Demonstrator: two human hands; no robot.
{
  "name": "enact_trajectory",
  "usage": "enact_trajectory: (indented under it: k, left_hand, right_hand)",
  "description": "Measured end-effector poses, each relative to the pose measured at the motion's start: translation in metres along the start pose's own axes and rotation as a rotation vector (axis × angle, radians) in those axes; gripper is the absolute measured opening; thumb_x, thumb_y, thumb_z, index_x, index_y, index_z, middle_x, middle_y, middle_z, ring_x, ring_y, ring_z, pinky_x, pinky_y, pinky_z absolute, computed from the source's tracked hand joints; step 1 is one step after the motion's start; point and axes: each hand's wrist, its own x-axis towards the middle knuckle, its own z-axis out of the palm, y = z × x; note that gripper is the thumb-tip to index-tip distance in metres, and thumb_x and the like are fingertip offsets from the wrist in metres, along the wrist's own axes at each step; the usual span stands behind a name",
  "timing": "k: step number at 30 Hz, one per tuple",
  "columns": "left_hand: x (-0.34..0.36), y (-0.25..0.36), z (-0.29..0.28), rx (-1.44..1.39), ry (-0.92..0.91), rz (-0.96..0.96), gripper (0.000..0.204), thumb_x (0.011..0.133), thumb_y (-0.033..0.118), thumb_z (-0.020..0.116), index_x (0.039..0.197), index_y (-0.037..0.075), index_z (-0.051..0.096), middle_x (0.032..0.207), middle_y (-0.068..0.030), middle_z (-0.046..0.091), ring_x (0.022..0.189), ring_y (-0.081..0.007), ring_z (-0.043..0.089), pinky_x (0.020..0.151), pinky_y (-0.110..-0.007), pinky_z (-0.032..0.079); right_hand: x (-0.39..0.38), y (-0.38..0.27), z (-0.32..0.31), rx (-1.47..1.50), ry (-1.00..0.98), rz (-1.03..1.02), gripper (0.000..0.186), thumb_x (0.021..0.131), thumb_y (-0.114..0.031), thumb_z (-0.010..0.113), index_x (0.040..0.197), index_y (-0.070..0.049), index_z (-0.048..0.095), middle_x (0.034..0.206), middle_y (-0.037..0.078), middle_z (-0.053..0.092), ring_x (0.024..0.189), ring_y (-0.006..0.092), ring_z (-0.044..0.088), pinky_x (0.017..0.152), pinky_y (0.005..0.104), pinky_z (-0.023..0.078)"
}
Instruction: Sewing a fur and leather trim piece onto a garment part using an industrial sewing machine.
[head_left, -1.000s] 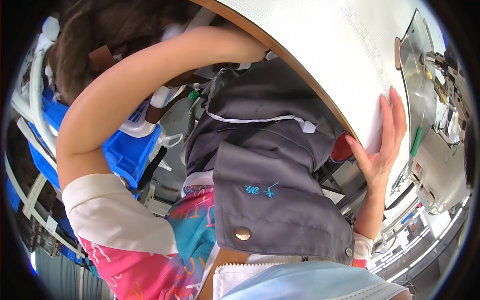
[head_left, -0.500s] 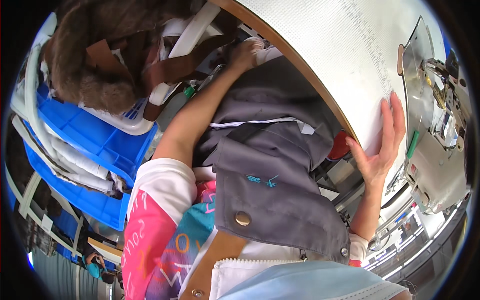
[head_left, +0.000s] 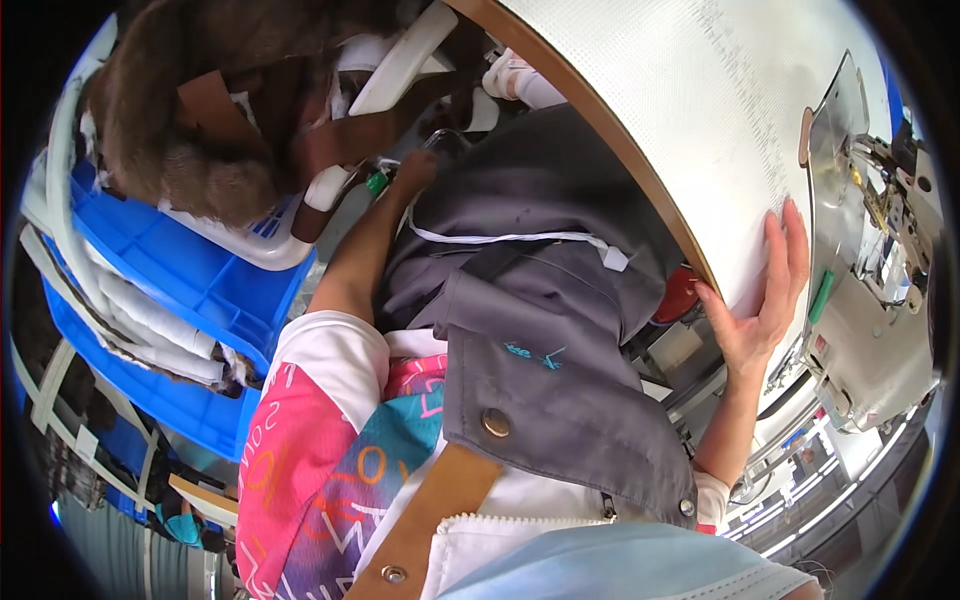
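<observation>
My left hand (head_left: 412, 172) reaches down past the grey apron (head_left: 545, 330) on my lap, its fingers low beside the lap near a small green piece (head_left: 376, 183); I cannot tell whether it grips anything. My right hand (head_left: 765, 295) lies flat and open against the edge of the white work table (head_left: 680, 110), fingers spread and pointing up. A white cord (head_left: 510, 238) runs across the apron. Just right of my right hand stands the sewing machine (head_left: 870, 250).
Blue plastic crates (head_left: 190, 290) holding white strips stand at my left. Brown furry material (head_left: 190, 110) with brown straps is piled above them. A red round part (head_left: 680, 295) shows under the table edge. Metal frame parts run below the table at the lower right.
My left arm has swung down from raised in front of the camera to reaching low beside my lap. The view has tilted, showing more of the crates. My right hand stays on the table edge.
</observation>
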Motion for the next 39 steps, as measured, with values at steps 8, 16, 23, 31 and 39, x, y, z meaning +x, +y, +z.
enact_trajectory:
  k: [8, 16, 23, 31, 39]
  left_hand:
    - [0.009, -0.006, 0.01, 0.012, -0.167, -0.085, 0.028, 0.074, 0.026, 0.057, 0.084, 0.002, 0.068, 0.086, -0.0208, 0.065, 0.082, -0.0386, 0.063, 0.075, -0.045, 0.05]
    - [-0.01, -0.015, 0.001, 0.076, -0.094, 0.109, 0.028, 0.076, 0.025, 0.054, 0.084, 0.002, 0.068, 0.087, -0.0227, 0.065, 0.085, -0.0407, 0.062, 0.075, -0.046, 0.049]
    - [-0.016, -0.031, 0.004, 0.083, -0.179, -0.183, 0.028, 0.076, 0.022, 0.052, 0.086, 0.003, 0.069, 0.089, -0.0235, 0.065, 0.087, -0.0393, 0.063, 0.079, -0.045, 0.05]
    - [-0.008, -0.04, 0.01, 0.285, -0.213, 0.036, 0.024, 0.076, 0.017, 0.052, 0.084, 0.002, 0.068, 0.087, -0.0222, 0.065, 0.084, -0.0379, 0.064, 0.078, -0.046, 0.05]
    - [0.002, -0.032, 0.023, 0.052, -0.045, -0.151, 0.022, 0.073, 0.019, 0.056, 0.084, 0.006, 0.07, 0.085, -0.0169, 0.067, 0.083, -0.0367, 0.064, 0.075, -0.046, 0.05]
  right_hand:
    - [-0.001, 0.0, 0.0, -0.015, 0.007, -0.009, 0.084, 0.059, -0.031, 0.08, 0.132, -0.005, 0.047, 0.14, 0.019, 0.039, 0.13, 0.0347, 0.037, 0.106, 0.0438, 0.031]
    - [0.0, -0.001, 0.0, -0.02, 0.011, -0.01, 0.084, 0.058, -0.029, 0.08, 0.132, -0.005, 0.047, 0.14, 0.018, 0.039, 0.13, 0.0337, 0.037, 0.106, 0.043, 0.031]
    - [0.0, -0.001, 0.001, -0.039, 0.019, -0.024, 0.082, 0.063, -0.033, 0.077, 0.133, -0.004, 0.046, 0.14, 0.018, 0.04, 0.129, 0.033, 0.038, 0.106, 0.0427, 0.031]
    - [0.0, -0.002, 0.001, -0.019, 0.022, -0.008, 0.083, 0.058, -0.027, 0.079, 0.132, -0.005, 0.047, 0.139, 0.018, 0.041, 0.129, 0.034, 0.038, 0.105, 0.0436, 0.031]
    - [-0.001, -0.002, -0.001, -0.081, -0.002, -0.003, 0.084, 0.062, -0.034, 0.078, 0.133, -0.004, 0.045, 0.14, 0.019, 0.039, 0.129, 0.0363, 0.037, 0.105, 0.0456, 0.032]
